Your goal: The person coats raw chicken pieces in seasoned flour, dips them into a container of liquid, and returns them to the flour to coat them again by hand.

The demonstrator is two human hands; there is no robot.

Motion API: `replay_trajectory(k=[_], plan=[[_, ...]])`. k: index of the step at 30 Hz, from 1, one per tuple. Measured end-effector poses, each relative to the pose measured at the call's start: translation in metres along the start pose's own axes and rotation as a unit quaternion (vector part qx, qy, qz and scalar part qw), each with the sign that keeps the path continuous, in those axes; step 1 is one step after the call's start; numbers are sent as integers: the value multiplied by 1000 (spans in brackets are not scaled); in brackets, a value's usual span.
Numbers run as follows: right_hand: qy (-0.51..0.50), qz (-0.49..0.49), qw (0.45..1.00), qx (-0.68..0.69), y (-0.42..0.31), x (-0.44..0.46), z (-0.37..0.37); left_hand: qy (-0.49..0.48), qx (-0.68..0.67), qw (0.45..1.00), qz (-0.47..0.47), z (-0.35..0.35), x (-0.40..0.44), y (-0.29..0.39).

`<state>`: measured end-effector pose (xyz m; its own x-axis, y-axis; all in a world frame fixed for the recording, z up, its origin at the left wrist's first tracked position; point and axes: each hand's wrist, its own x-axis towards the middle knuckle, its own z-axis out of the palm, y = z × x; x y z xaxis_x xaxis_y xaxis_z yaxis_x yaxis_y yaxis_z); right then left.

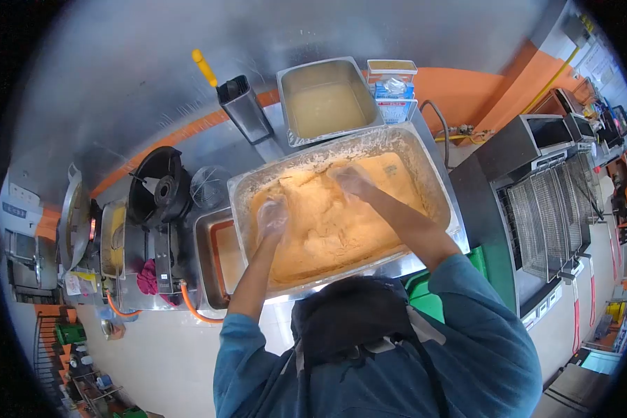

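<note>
A large metal tray (435, 177) filled with orange-tan powder (334, 230) lies in front of me. My left hand (273, 214), in a clear plastic glove, is in the powder near the tray's left side. My right hand (352, 180), gloved the same way, reaches into the powder toward the back, right of the middle. Powder covers part of both hands, and their fingers are too hidden to tell what they hold. Uneven lumps of powder lie between the two hands.
Behind the tray stands a metal pan (327, 101) of cloudy liquid, beside a knife holder (246, 111) and a blue box (395, 104). A smaller tray (209, 244), a wire whisk (209, 187) and a black pot (161, 184) are at left. Fryer baskets (543, 223) stand at right.
</note>
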<state>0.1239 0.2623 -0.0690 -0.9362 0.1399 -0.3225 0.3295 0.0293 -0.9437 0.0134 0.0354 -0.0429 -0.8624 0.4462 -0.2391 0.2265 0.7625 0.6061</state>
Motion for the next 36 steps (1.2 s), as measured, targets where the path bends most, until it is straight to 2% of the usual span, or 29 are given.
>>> replay_trajectory(k=[2,3,5,7,9,12,13,15,16,17,18,21,23,24,26,27,28,29,31,32,34,36], plan=[[13,-207,973,105,33,29,6,-34,-229,973,15,28,34,-16],[19,-175,976,126,23,26,19,-54,-339,939,20,36,42,-21],[32,-110,979,166,-7,16,42,-84,-371,925,-18,40,38,9],[-53,-220,971,76,46,47,35,-112,-386,914,-60,31,28,21],[-106,-263,959,26,71,48,19,-142,-386,906,-101,21,13,15],[-118,-252,958,65,76,13,-27,-214,-197,951,-103,-17,-10,12],[-110,-262,951,119,77,0,-40,-184,-142,971,-57,-11,-3,-11],[-58,-152,987,13,43,-24,-40,-137,-59,989,14,9,15,-45],[-11,-25,989,-143,-5,-47,-29,-120,-30,992,36,13,16,-49],[37,104,949,-294,-30,-59,-23,-121,-29,992,33,13,6,-32],[6,48,951,-305,-24,-57,-26,-120,-28,992,31,11,-2,-16],[-85,-119,932,-333,28,-29,-51,-217,-120,969,-11,2,-12,14],[-143,-229,899,-345,49,-19,-60,-120,30,990,71,14,-5,1],[-82,-148,917,-363,29,-30,-54,-68,105,986,113,15,0,-6],[37,21,922,-385,-39,-67,-30,-41,258,934,245,3,3,-15],[45,35,915,-400,-42,-67,-27,-28,331,892,306,0,0,-18],[32,-22,907,-419,-28,-57,-27,-38,343,891,295,-5,-8,-12],[5,-122,895,-429,-13,-39,-32,-49,355,889,284,-11,-15,-6],[-13,-277,859,-430,-22,-33,-25,-64,385,879,274,-11,-20,-6],[-9,-150,844,-514,-24,-33,-23,-68,402,870,276,-5,-17,-12],[-13,-150,943,-296,-21,-21,-31,-65,426,855,288,-6,-21,-10],[-12,-150,940,-306,-26,-17,-32,-50,441,841,309,-10,-28,3]])
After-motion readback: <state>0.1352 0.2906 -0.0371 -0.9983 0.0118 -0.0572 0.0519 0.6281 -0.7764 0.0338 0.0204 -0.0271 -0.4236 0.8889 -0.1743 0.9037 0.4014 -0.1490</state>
